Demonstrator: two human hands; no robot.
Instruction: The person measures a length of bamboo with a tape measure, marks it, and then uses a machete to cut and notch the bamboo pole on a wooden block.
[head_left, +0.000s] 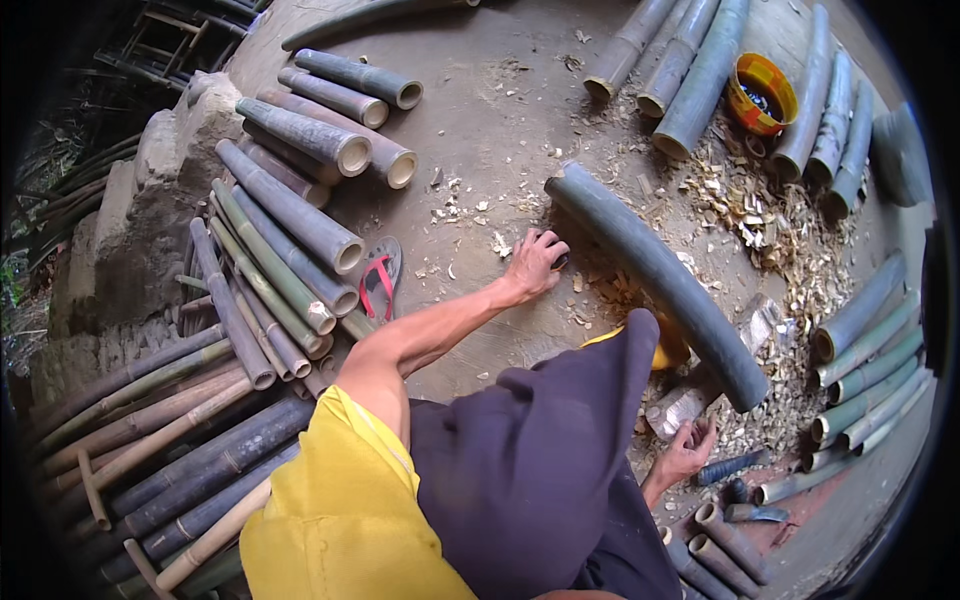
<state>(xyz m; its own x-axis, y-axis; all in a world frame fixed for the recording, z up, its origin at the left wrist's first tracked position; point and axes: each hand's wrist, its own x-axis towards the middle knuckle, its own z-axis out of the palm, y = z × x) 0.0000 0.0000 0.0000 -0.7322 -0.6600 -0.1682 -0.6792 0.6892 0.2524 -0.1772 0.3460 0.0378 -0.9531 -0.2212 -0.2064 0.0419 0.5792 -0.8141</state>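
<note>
A thick grey-green bamboo pole [660, 285] lies slantwise in front of me, resting across a pale, rough wood block [679, 410]. To the left of its far end, my left hand [535, 265] is down at the ground. Its fingers are curled round something small and dark, mostly hidden by the hand. My right hand [684, 452] is low at the near end of the block, below the pole's near end. Its fingers are bent but apart, with nothing seen in them. My dark-clothed knee [635, 335] is beside the pole.
Cut bamboo tubes [330, 235] lie stacked on the left, with more [865, 370] along the right. Wood shavings [765, 230] cover the ground beyond the pole. A yellow-and-red bucket [762, 95] with dark contents stands among far bamboo. A red-strapped sandal [380, 280] lies left of my arm.
</note>
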